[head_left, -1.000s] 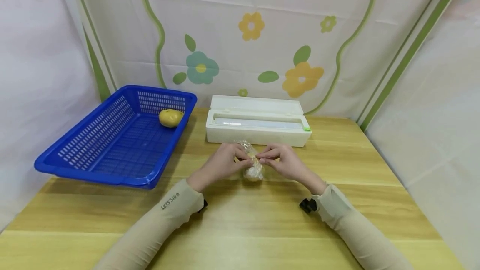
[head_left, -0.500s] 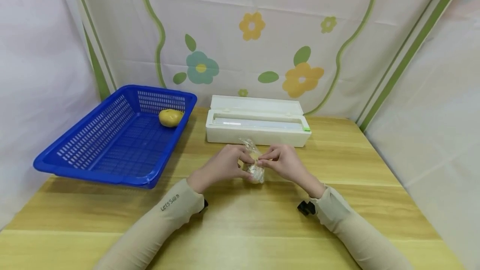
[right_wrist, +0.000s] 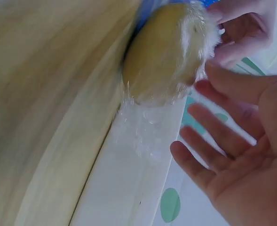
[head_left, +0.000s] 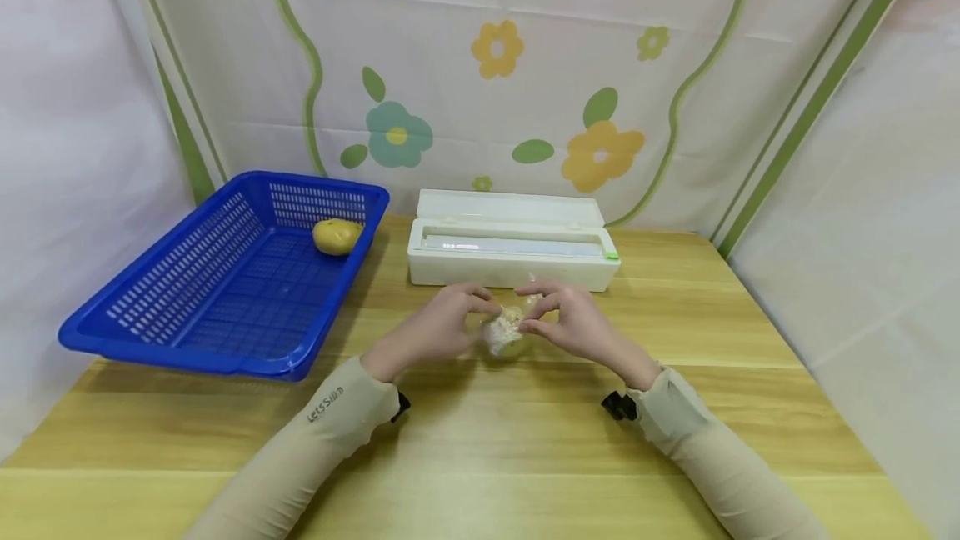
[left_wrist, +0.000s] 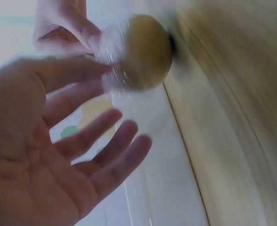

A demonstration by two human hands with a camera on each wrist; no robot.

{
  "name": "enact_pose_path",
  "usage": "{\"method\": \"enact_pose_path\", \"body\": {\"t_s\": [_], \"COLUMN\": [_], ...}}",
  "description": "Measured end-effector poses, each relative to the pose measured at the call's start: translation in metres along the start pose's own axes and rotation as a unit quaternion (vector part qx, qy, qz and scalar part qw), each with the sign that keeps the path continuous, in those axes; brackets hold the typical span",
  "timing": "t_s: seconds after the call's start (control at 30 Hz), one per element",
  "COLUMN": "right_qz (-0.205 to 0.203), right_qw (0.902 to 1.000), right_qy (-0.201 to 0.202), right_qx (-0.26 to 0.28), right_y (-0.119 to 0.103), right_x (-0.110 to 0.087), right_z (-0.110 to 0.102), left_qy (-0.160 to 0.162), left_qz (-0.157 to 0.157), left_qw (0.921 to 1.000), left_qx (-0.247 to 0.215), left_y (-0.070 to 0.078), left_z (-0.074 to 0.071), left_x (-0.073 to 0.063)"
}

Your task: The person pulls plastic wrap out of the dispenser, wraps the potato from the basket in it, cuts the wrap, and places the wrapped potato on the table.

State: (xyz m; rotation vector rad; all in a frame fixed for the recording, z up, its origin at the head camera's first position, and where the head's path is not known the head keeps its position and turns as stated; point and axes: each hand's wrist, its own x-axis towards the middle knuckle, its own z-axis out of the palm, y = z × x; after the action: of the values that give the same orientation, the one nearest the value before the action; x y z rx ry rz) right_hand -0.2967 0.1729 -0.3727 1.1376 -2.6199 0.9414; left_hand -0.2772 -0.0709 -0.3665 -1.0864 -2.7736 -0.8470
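Note:
A potato (right_wrist: 152, 52) wrapped in cling film (right_wrist: 197, 37) sits on the table between both hands; its bare-looking yellow side faces the table and the film is bunched on top. With thumb and index finger, my left hand (head_left: 438, 325) pinches the bunched film from the left, its other fingers spread loosely in the left wrist view. From the opposite side my right hand (head_left: 573, 325) pinches film between thumb and index finger. A loose clear flap of film hangs off the potato's far side in the right wrist view. The left thumb is blurred in the head view.
Behind the hands stands a white cling film box (head_left: 513, 269) with its lid up. At the left, a blue plastic basket (head_left: 322, 332) holds another potato (head_left: 337, 237). A flowered curtain (head_left: 457, 119) hangs behind the wooden table (head_left: 510, 457).
The potato has been turned and the film, earlier a tail pointing away, is now gathered more on top. The left fingers have shifted on it, and the head view has moved slightly.

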Motion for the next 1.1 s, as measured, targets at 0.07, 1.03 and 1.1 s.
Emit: {"method": "enact_pose_path", "body": {"t_s": [0.07, 1.03, 1.1], "right_qz": [-0.015, 0.021, 0.019], "right_qw": [0.9998, 0.9967, 0.9961], "right_qy": [-0.013, -0.075, -0.084], "right_qx": [0.003, 0.022, 0.016], "right_y": [0.000, -0.003, -0.003], "right_x": [0.000, -0.003, -0.003], "right_z": [-0.002, -0.011, -0.013], "left_qy": [0.028, -0.026, -0.030], "left_qz": [-0.010, -0.030, -0.037], "left_qw": [0.9994, 0.9992, 0.9988], "left_qx": [0.019, 0.011, 0.013], "left_y": [0.001, 0.002, 0.002], "left_z": [-0.001, 0.010, 0.010], "left_x": [0.000, 0.001, 0.001]}}
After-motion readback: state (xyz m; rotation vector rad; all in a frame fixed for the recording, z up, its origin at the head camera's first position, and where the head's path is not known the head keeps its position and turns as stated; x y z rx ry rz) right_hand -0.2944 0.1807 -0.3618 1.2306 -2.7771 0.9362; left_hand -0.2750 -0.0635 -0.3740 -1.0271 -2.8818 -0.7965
